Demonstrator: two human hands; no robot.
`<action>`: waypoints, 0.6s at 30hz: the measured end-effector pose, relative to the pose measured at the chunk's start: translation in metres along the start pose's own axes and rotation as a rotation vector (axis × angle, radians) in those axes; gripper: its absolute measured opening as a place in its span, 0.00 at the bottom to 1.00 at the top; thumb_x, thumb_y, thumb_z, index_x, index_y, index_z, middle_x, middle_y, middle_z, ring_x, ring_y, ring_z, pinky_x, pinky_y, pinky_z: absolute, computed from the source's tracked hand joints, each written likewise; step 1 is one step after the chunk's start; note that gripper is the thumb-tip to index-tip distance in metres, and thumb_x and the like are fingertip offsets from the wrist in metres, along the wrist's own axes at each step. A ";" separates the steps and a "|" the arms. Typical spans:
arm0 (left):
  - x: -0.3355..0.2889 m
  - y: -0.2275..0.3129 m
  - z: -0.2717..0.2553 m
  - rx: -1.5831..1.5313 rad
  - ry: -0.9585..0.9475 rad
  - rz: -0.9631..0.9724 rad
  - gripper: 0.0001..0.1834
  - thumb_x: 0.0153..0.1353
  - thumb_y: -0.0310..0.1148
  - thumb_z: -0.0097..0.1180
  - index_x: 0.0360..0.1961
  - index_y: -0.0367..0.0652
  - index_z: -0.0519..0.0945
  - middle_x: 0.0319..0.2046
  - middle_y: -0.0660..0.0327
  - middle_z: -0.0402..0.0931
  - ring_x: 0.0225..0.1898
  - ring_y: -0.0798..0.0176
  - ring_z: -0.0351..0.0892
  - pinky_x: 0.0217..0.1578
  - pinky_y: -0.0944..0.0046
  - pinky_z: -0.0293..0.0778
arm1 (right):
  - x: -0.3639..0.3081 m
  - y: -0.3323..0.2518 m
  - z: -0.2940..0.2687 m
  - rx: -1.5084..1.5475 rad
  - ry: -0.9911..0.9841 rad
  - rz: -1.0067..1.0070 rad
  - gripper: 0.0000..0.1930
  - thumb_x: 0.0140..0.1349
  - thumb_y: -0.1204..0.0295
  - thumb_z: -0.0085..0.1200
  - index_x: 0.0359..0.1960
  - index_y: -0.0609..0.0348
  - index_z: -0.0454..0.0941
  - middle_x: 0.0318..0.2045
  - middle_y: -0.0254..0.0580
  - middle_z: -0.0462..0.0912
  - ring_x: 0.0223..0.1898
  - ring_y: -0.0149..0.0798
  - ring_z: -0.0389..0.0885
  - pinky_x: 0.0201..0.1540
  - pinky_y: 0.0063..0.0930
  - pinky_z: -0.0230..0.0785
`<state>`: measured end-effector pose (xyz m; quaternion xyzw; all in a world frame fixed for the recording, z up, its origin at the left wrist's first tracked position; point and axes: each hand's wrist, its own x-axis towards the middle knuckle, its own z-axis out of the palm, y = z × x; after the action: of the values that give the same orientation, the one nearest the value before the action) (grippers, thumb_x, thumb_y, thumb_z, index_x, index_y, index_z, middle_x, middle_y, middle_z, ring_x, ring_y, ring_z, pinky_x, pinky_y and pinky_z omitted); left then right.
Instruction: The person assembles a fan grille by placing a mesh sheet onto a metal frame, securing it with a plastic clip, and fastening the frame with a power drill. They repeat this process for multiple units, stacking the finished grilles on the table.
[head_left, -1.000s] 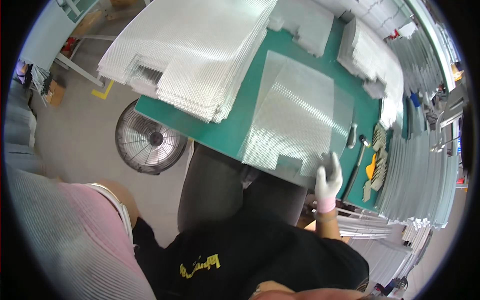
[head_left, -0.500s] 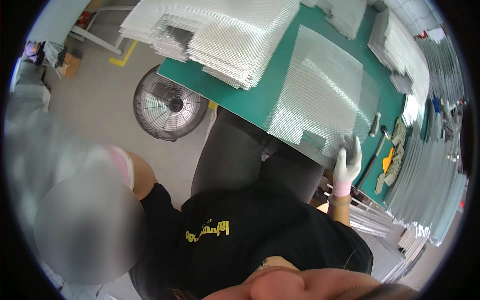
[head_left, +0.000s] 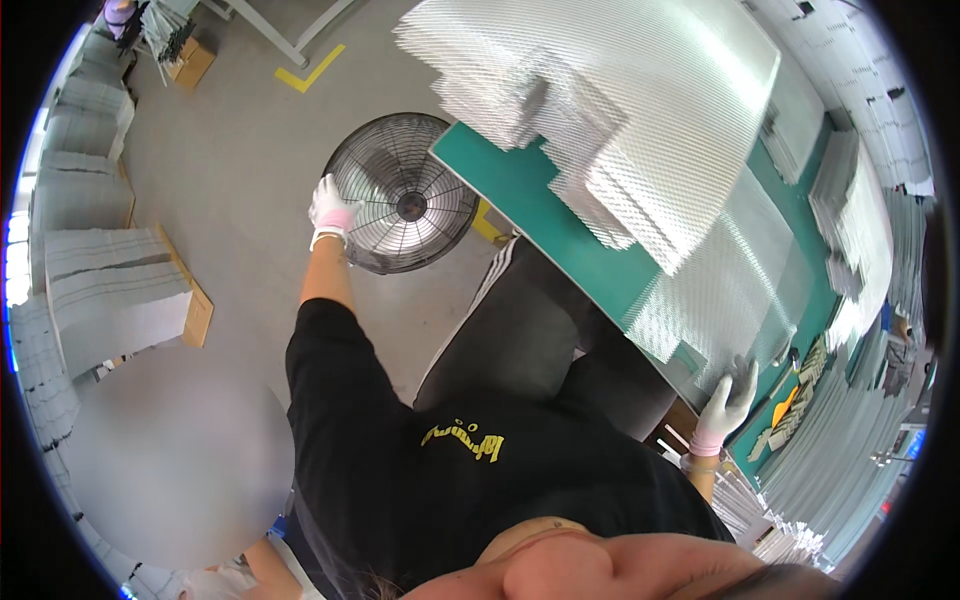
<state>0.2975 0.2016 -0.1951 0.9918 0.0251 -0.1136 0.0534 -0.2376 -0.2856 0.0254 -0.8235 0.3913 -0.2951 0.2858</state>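
My left hand (head_left: 332,208), in a white glove with a pink cuff, reaches out over the left rim of a round caged floor fan (head_left: 411,206). Its fingers are extended, and no object shows in them; whether they touch the fan's guard I cannot tell. On the right, my gloved right hand (head_left: 728,408) is open with fingers spread, by the near corner of a silvery mesh sheet (head_left: 720,270). That sheet lies on a green-topped table (head_left: 500,180) and has a notch in its near edge. A tall stack of similar mesh sheets (head_left: 690,110) partly covers it in view.
Grey strips (head_left: 830,430) are piled beyond the table's right side, near an orange tool (head_left: 785,405) and small brackets. More sheet stacks (head_left: 850,220) stand at the far right. At left are a panel stack (head_left: 120,290) and a person's arm (head_left: 270,570) beside a blurred disc.
My left arm has swung from the blurred far left to the fan. The view has turned, shifting table and fan to the right. My right hand stays by the mesh sheet's corner.
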 end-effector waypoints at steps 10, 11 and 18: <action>0.019 0.019 0.013 0.047 0.019 -0.181 0.63 0.36 0.51 0.79 0.72 0.54 0.55 0.68 0.57 0.58 0.70 0.53 0.57 0.66 0.48 0.61 | 0.006 -0.018 0.009 -0.059 0.008 0.060 0.26 0.65 0.81 0.47 0.67 0.72 0.62 0.65 0.55 0.69 0.66 0.46 0.67 0.70 0.36 0.56; 0.019 0.016 0.017 0.051 0.041 -0.206 0.62 0.36 0.51 0.79 0.72 0.54 0.55 0.68 0.57 0.58 0.70 0.53 0.57 0.66 0.48 0.61 | 0.008 -0.017 0.009 -0.075 0.000 0.052 0.26 0.65 0.81 0.47 0.66 0.72 0.63 0.65 0.55 0.69 0.66 0.46 0.68 0.69 0.36 0.56; 0.017 0.024 0.025 0.079 0.133 -0.221 0.58 0.38 0.52 0.78 0.70 0.49 0.59 0.62 0.55 0.64 0.64 0.51 0.64 0.63 0.50 0.65 | 0.003 -0.016 0.006 -0.115 0.016 0.049 0.26 0.65 0.80 0.48 0.66 0.73 0.63 0.64 0.56 0.70 0.65 0.46 0.69 0.69 0.36 0.58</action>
<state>0.3097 0.1752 -0.2205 0.9896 0.1333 -0.0535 -0.0003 -0.2239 -0.2781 0.0329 -0.8265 0.4299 -0.2713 0.2419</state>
